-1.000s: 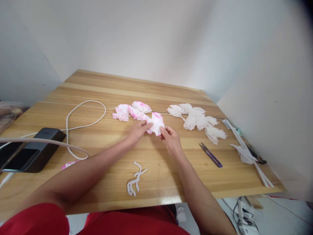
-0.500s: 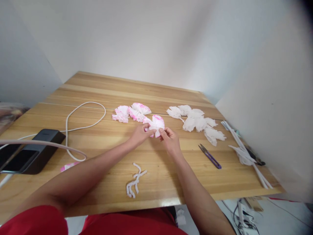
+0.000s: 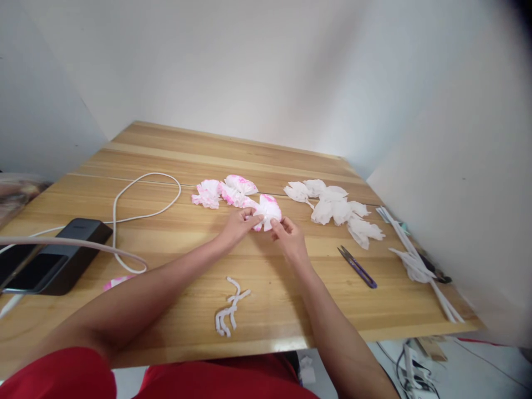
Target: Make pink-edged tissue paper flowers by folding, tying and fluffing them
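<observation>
Between both hands is a white paper flower with pink edges (image 3: 268, 208), its ruffled petals fanned out above the fingers. My left hand (image 3: 241, 226) pinches its lower left side, closed with thumb against fingers. On the lower right side, my right hand (image 3: 288, 237) also grips it between thumb and fingers. Just behind my left hand lie more pink-edged paper flowers (image 3: 240, 187) on the wooden table (image 3: 183, 310). Several short white fuzzy strips (image 3: 229, 311) lie in front of the hands, between my forearms.
White paper flowers (image 3: 332, 205) lie to the right, with purple-handled thread snips (image 3: 357, 267) in front of them. Long white sticks (image 3: 419, 263) run along the right edge. On the left are a dark device stand (image 3: 77, 255) and a looped white cable (image 3: 145, 176).
The fingers have shifted slightly on the paper flower, and its petals look a little more spread and turned toward me. Everything else on the table stays where it was.
</observation>
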Demonstrator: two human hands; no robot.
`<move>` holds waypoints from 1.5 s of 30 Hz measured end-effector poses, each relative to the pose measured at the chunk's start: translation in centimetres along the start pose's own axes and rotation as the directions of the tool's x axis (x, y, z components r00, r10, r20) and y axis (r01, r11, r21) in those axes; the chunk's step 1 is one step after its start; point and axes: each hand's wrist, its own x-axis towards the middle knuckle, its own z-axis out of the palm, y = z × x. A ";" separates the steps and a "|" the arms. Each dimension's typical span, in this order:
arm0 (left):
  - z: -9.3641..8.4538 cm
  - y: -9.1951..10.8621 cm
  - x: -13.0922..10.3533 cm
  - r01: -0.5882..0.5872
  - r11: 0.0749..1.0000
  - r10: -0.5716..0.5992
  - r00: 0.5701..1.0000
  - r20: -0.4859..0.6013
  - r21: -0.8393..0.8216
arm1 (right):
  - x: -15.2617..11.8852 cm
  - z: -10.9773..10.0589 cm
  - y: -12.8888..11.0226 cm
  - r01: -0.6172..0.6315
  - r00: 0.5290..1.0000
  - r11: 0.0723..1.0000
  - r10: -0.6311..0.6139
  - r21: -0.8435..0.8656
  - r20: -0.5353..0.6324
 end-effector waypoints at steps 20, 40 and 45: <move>0.0 -0.3 -0.4 -0.212 0.848 0.199 0.977 0.077 0.486 | -0.1 -0.3 -0.4 0.113 0.987 0.979 -0.131 -0.171 -0.097; 0.0 -0.2 -1.2 -0.336 0.428 0.346 0.919 0.191 0.839 | -0.7 0.1 -1.0 0.201 0.965 0.940 -0.238 -0.276 -0.109; 0.3 0.2 -1.6 -0.421 0.220 0.347 0.877 0.333 0.880 | -0.5 0.0 -0.6 0.168 0.974 0.962 -0.196 -0.215 -0.116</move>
